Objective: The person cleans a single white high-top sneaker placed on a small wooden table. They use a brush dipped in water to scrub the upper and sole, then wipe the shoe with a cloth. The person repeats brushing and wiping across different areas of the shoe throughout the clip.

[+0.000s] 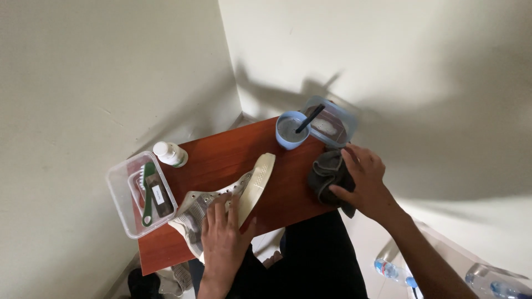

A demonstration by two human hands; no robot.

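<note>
Pale walls met in a corner behind a small red-brown table (pixel 233 158), which stood wedged into that corner. Farthest left of the fingers, at the table's left edge, sat a clear tub (pixel 123 195) holding a green brush (pixel 148 191). Beyond it, up and left of the left fingertips, stood a white bottle (pixel 169 153).

The left hand (pixel 223 239) lay flat on a pale shoe (pixel 227 202) — fingers spread and pressing down on its upper, thumb out toward the sole. The shoe lay on its side across the table's middle, its ribbed sole turned up and its toe pointing away from the fingers toward the far edge.

Past the toe, between the two hands and farther back, stood a blue cup (pixel 291 132) of grey liquid with a dark stick in it, touching a clear box (pixel 332 124) at the far right corner.

The right hand (pixel 363 181) rested on a dark grey cloth (pixel 328 177) at the table's right edge — fingers curled over it, thumb beneath, loosely gripping the folds.

Right of that wrist, low on the pale floor, lay a clear bottle (pixel 390 271).
</note>
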